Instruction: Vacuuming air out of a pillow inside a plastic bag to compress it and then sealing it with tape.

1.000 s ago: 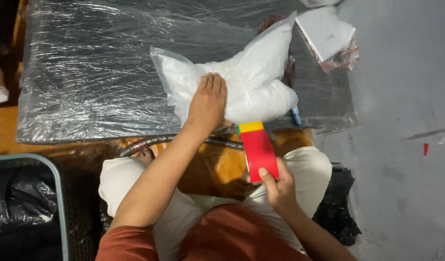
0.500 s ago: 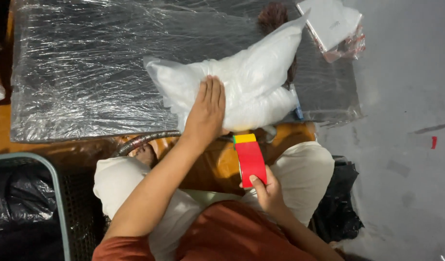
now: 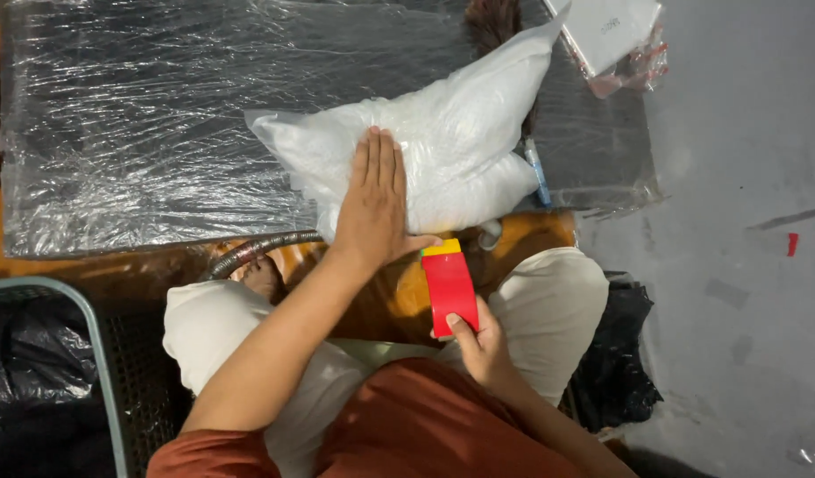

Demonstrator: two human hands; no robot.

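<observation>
My left hand (image 3: 374,199) lies flat, fingers together, on a puffy white item sealed in a clear plastic bag (image 3: 434,150). The bag rests on a dark board wrapped in clear film (image 3: 142,133). My right hand (image 3: 481,341) grips the lower end of a red flat card-like tool with a yellow tip (image 3: 449,285), held upright just below the bag's near edge. A blue pen-like stick (image 3: 537,173) lies by the bag's right side.
A white box in plastic (image 3: 613,31) sits at the board's far right corner. A ribbed metal hose (image 3: 257,250) curves under the board's near edge. A green-rimmed bin with a black bag (image 3: 35,372) is at left. Grey floor (image 3: 744,221) lies right.
The view has shifted slightly. My right hand has drawn the red tool a little lower and nearer to me. My left hand stays pressed on the bag.
</observation>
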